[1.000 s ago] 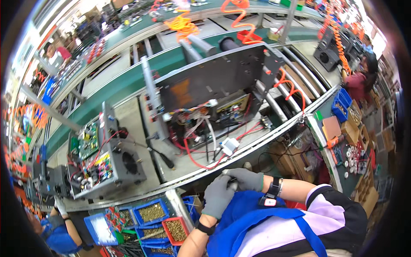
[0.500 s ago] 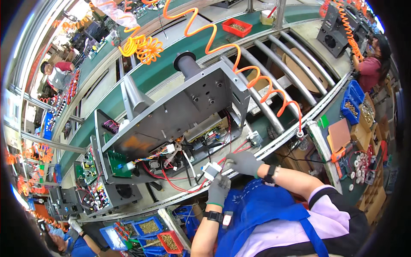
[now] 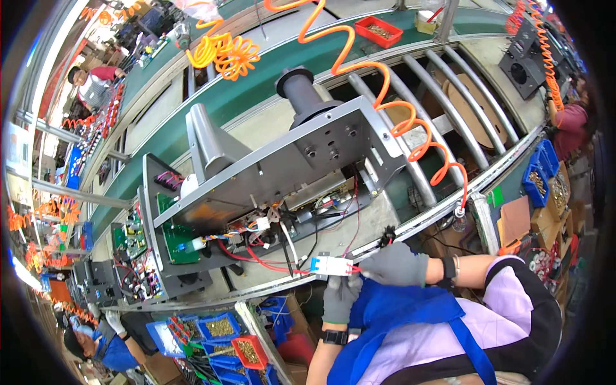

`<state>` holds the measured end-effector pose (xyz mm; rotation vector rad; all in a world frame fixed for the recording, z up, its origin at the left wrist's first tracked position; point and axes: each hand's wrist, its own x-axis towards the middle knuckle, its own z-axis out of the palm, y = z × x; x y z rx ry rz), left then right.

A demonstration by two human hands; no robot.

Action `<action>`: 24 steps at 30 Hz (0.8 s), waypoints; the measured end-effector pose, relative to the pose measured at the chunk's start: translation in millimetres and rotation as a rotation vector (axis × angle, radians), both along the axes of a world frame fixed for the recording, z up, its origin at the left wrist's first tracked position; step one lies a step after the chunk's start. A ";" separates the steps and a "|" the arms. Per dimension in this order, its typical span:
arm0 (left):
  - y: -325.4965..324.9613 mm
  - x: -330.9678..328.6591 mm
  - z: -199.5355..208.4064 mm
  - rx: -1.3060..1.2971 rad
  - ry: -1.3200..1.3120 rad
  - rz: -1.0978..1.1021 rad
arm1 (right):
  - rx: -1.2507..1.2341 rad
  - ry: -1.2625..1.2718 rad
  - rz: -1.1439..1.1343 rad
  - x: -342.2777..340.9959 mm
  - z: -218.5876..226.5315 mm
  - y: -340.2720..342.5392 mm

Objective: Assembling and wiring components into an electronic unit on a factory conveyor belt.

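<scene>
My left hand (image 3: 341, 298), in a grey glove, is closed on a white connector block (image 3: 333, 265) with a blue end, held from below at the bench's near edge. Beside it my right hand (image 3: 399, 264), also gloved, pinches the red wires at the block's right end. A small black piece (image 3: 387, 235) sticks up behind the right hand; its kind is unclear. From the block's left end, red wires (image 3: 260, 262) run into an open dark grey machine housing (image 3: 289, 160). Inside it are a green circuit board (image 3: 176, 240) and a white plug (image 3: 262, 223) on coloured wires.
An orange coiled hose (image 3: 420, 125) hangs over metal rollers (image 3: 443, 106) at the right. Blue bins (image 3: 221, 326) and a red bin (image 3: 250, 351) of small parts stand below left. Another red tray (image 3: 378, 32) sits at the back. Co-workers are at the left and far right.
The connector block has turned level and moved slightly right. My right hand has come down to the wires at its right end. The metal piece on the bench edge no longer lies there.
</scene>
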<state>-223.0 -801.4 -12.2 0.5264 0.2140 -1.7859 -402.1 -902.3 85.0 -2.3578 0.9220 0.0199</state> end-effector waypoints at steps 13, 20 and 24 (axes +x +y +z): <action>-9.4 83.1 175.2 -0.422 -1.209 -0.427 | 0.269 -0.064 -0.698 7.2 -99.8 -35.0; -56.0 70.6 213.1 -0.418 -1.197 -0.160 | -0.010 0.177 -0.722 45.5 -155.9 -18.2; -104.6 34.6 193.6 -0.699 -1.309 -0.447 | 0.048 -0.182 -0.802 43.5 -180.1 -11.1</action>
